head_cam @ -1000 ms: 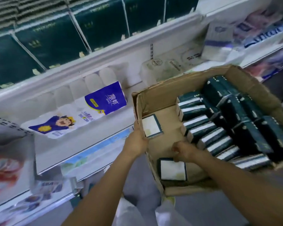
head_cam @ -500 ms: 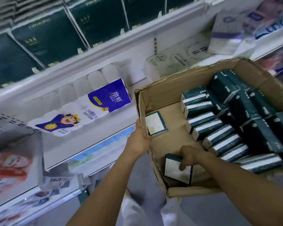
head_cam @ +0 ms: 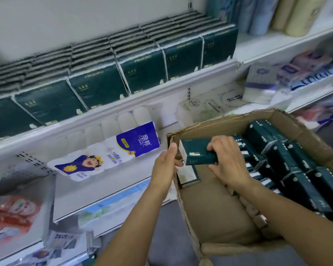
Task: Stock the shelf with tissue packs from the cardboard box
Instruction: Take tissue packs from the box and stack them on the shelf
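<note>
My right hand [head_cam: 227, 160] grips a dark green tissue pack [head_cam: 197, 150] and holds it above the left end of the cardboard box [head_cam: 215, 214]. My left hand [head_cam: 166, 164] holds the box's left wall, thumb up along the outside and fingers curled over the edge. Several more green packs [head_cam: 288, 162] fill the right side of the box. One pack [head_cam: 188, 174] lies flat on the box floor under the lifted one. The upper shelf [head_cam: 123, 104] carries rows of the same green packs [head_cam: 96, 89].
A blue and white toilet roll bundle [head_cam: 112, 150] lies on the shelf below, just left of the box. Pale tissue bundles [head_cam: 210, 108] sit behind the box. Other wrapped packs fill the lower left [head_cam: 13, 212] and the right shelves [head_cam: 296, 73].
My right hand has lifted a green pack from the box's near left corner up to the box's rim. The view has tilted up, showing more of the upper shelf.
</note>
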